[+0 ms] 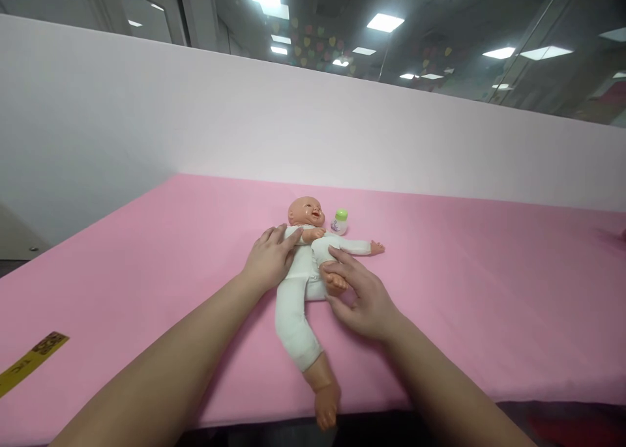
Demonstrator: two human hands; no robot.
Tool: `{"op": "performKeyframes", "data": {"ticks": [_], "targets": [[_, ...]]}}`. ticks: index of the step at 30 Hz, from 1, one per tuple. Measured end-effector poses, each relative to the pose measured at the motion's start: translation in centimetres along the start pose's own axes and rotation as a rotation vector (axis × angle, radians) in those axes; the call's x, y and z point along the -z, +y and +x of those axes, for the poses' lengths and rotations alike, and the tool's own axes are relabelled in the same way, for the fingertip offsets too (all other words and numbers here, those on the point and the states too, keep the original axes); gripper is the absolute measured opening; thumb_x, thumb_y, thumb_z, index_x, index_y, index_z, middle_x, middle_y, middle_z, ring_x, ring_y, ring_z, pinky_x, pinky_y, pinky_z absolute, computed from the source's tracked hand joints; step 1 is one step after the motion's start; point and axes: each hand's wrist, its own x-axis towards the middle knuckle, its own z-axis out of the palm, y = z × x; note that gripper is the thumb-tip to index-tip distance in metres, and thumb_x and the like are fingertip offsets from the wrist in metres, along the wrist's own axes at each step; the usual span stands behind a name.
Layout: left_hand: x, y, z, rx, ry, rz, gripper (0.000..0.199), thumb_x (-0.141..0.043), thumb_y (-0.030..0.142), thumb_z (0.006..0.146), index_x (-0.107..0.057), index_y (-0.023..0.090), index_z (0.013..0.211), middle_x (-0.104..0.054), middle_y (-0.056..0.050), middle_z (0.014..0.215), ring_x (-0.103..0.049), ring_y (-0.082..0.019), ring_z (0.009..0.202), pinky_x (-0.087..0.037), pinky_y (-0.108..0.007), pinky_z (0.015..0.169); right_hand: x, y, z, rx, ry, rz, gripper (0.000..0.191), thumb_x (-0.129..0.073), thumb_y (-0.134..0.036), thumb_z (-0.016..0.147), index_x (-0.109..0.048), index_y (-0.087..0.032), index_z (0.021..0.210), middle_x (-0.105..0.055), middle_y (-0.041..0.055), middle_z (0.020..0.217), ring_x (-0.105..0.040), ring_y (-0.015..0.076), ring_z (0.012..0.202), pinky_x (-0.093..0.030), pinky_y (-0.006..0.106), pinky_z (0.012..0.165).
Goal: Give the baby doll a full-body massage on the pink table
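A baby doll [292, 317] with a hard plastic head and a white cloth body lies on its back, head away from me. My left hand [271, 258] rests over its shoulder and upper arm on the left side, fingers curved on it and thumb toward the chest. That arm is folded across the chest. My right hand [362, 297] grips the doll's right-side leg near the foot, fingers over the shin and thumb below. This leg is bent up toward the belly; the other stretches toward me, its foot over the table edge. A small jar with a green lid [340, 221] stands beside the doll's head.
A pink padded table top [147, 271] lies under the doll, with its front edge close to me. Behind it rises a white partition [342, 128] with glass above. A yellow label strip [34, 362] is stuck at the left.
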Motion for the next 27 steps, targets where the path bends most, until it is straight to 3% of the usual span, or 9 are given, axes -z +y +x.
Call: {"op": "performKeyframes", "data": {"ticks": [4, 8, 11, 14, 19, 24, 27], "targets": [[-0.1, -0.8, 0.1, 0.154, 0.092, -0.228, 0.062, -0.052, 0.047, 0.105, -0.044, 0.029, 0.163, -0.054, -0.014, 0.157, -0.053, -0.034, 0.142, -0.045, -0.050, 0.114, 0.8, -1.4, -1.3, -0.025, 0.074, -0.044, 0.039, -0.070, -0.018, 0.090, -0.064, -0.026, 0.127, -0.068, 0.0111, 0.139, -0.050, 0.0298, 0.150, -0.053, 0.046, 0.116], [-0.5, -2.5, 0.4, 0.458, 0.140, -0.520, 0.058, -0.052, 0.053, 0.103, -0.048, 0.027, 0.155, -0.071, -0.012, 0.132, -0.071, -0.030, 0.111, -0.055, -0.043, 0.091, 1.5, -3.7, -4.3, -0.029, 0.158, -0.101, 0.037, -0.070, -0.015, 0.089, -0.063, -0.025, 0.124, -0.068, 0.0134, 0.140, -0.056, 0.0303, 0.144, -0.058, 0.043, 0.111], [-1.1, -4.2, 0.8, 0.716, 0.203, -0.629, 0.049, -0.055, 0.054, 0.101, -0.054, 0.023, 0.140, -0.075, -0.013, 0.120, -0.073, -0.031, 0.100, -0.055, -0.042, 0.083, 1.8, -5.2, -7.2, -0.005, 0.188, -0.119, 0.039, -0.067, -0.012, 0.089, -0.062, -0.023, 0.126, -0.066, 0.0149, 0.144, -0.064, 0.0287, 0.136, -0.061, 0.039, 0.107], [-1.6, -5.4, 1.1, 0.884, 0.278, -0.715, 0.043, -0.059, 0.052, 0.098, -0.056, 0.022, 0.129, -0.074, -0.014, 0.117, -0.074, -0.030, 0.097, -0.056, -0.041, 0.082, 1.4, -5.9, -9.9, -0.004, 0.147, -0.164, 0.038, -0.064, -0.010, 0.088, -0.065, -0.021, 0.125, -0.067, 0.0163, 0.143, -0.073, 0.0269, 0.124, -0.064, 0.034, 0.100], [-1.7, -5.5, 1.2, 0.942, 0.333, -0.790, 0.045, -0.064, 0.052, 0.094, -0.055, 0.022, 0.128, -0.073, -0.012, 0.113, -0.074, -0.027, 0.092, -0.057, -0.038, 0.080, -0.3, -5.9, -12.9, -0.044, 0.079, -0.190, 0.039, -0.058, -0.009, 0.086, -0.068, -0.022, 0.121, -0.071, 0.0139, 0.138, -0.078, 0.0258, 0.111, -0.068, 0.033, 0.091], [-0.4, -5.3, 1.0, 0.976, 0.337, -0.651, 0.043, -0.065, 0.052, 0.092, -0.058, 0.023, 0.123, -0.074, -0.010, 0.109, -0.072, -0.026, 0.080, -0.053, -0.038, 0.071, -1.5, -5.7, -13.7, 0.028, 0.029, -0.122, 0.039, -0.057, -0.011, 0.091, -0.065, -0.022, 0.127, -0.073, 0.0145, 0.135, -0.080, 0.0232, 0.098, -0.068, 0.030, 0.085], [1.1, -5.0, 0.6, 0.855, 0.307, -0.507, 0.038, -0.062, 0.050, 0.095, -0.061, 0.026, 0.124, -0.075, -0.007, 0.102, -0.070, -0.026, 0.077, -0.049, -0.036, 0.067, -2.0, -5.7, -14.0, 0.035, 0.013, -0.043, 0.037, -0.060, -0.015, 0.098, -0.064, -0.026, 0.133, -0.077, 0.0100, 0.126, -0.081, 0.0187, 0.087, -0.067, 0.022, 0.078]]}}
